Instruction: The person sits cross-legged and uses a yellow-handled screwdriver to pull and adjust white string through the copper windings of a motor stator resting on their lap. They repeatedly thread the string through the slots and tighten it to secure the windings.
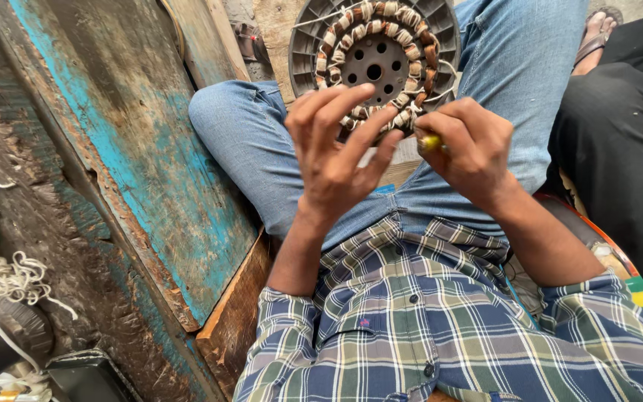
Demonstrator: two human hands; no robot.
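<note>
Winding work sits on the lap: a round grey motor stator ringed with brown copper coils (375,59) rests between the blue-jeaned knees. Left hand (336,149), fingers spread loose, steadies its near rim; right hand (470,145) is clenched around a yellow-handled tool (430,141). Best to brace the rim firmly and work the tip gently between coils.

Matt grey metal stator (374,46) wound with copper-brown coils; rough, peeling blue-painted wooden board (143,141)
</note>
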